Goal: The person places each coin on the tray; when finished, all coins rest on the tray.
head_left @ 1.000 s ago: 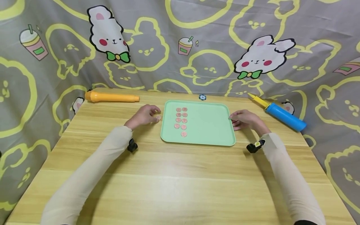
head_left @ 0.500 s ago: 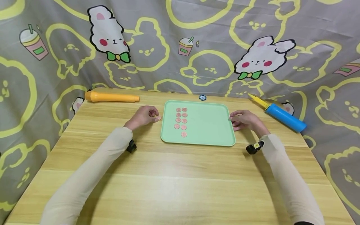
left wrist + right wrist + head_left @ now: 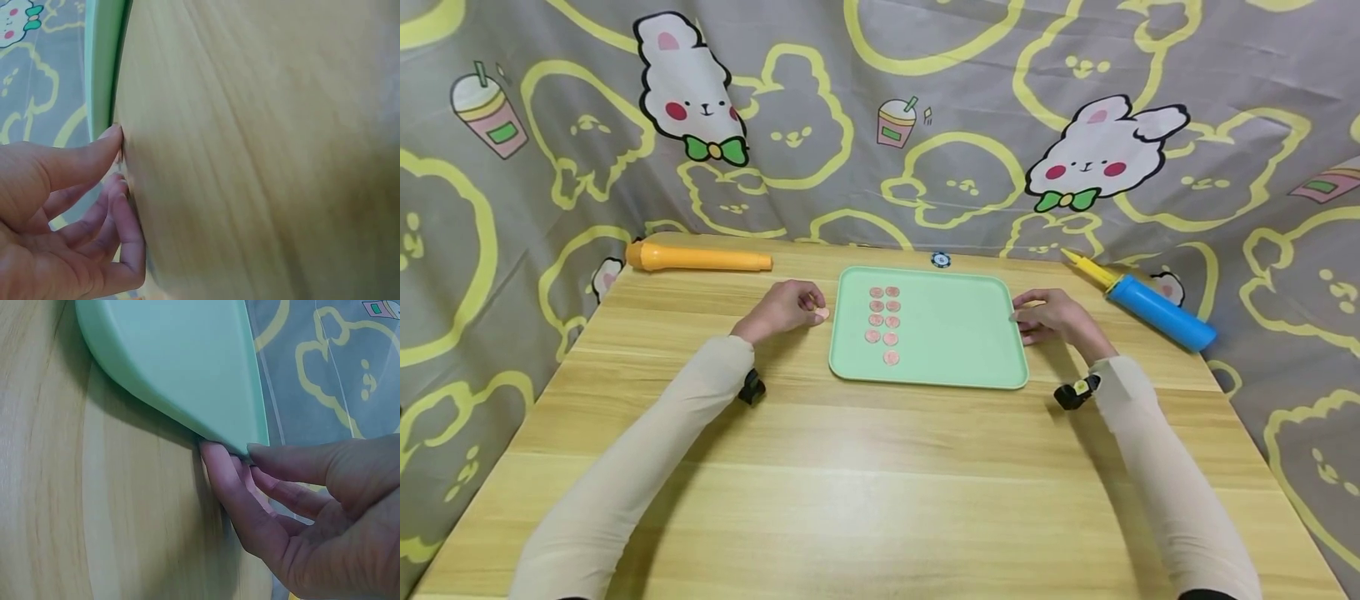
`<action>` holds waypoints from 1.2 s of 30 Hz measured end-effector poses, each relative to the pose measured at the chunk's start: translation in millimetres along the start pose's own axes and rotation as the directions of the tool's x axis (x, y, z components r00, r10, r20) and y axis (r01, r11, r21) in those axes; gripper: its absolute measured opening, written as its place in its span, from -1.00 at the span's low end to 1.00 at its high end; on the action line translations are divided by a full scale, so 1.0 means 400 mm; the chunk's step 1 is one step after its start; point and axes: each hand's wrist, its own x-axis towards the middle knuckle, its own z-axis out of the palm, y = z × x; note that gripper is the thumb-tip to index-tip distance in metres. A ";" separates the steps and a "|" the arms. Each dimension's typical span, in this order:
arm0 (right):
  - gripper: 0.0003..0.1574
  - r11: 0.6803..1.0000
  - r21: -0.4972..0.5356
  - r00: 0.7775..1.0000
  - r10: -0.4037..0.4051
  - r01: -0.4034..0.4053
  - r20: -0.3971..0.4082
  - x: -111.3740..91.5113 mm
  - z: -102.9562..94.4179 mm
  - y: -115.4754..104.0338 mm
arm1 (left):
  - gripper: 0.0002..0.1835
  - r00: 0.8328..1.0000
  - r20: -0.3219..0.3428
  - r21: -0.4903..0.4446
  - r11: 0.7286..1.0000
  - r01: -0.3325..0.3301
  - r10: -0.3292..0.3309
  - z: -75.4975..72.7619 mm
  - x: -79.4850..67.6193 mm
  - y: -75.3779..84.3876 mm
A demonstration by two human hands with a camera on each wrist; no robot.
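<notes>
A pale green tray (image 3: 955, 333) lies on the wooden table in the head view. On its left part, several copper-coloured coins (image 3: 891, 322) are laid out in two columns. Just outside the tray's left edge, my left hand (image 3: 781, 310) pinches another coin (image 3: 822, 313) at its fingertips. That coin is mostly hidden behind the thumb in the left wrist view. My right hand (image 3: 1051, 317) holds the tray's right rim, the thumb (image 3: 275, 459) at the top of the edge and fingers (image 3: 228, 481) beneath it.
An orange tube-shaped toy (image 3: 700, 257) lies at the table's back left. Behind the tray sits a blue-and-white poker chip (image 3: 940, 260). A blue hand pump (image 3: 1161, 312) with a yellow nozzle lies at the back right. A patterned curtain (image 3: 820, 108) hangs along the back.
My left fingertips have drawn together on the coin beside the tray's edge, with little shift of the hand. The tray, its coins and my right hand look practically still.
</notes>
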 end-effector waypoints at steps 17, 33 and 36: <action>-0.34 0.999 0.032 0.999 0.006 -0.007 0.048 0.006 -0.009 0.007 | -0.80 0.991 -0.132 -0.223 0.975 0.006 -0.037 -0.005 -0.018 -0.031; -0.35 1.000 0.020 0.999 -0.018 0.017 0.044 0.011 -0.010 0.015 | -0.78 0.997 0.002 -0.527 0.847 0.066 -0.076 0.016 -0.054 0.071; -0.37 1.000 0.013 0.999 -0.026 0.026 0.031 0.008 -0.007 0.015 | -0.80 1.000 0.010 -0.466 0.884 0.031 -0.029 0.029 -0.056 0.077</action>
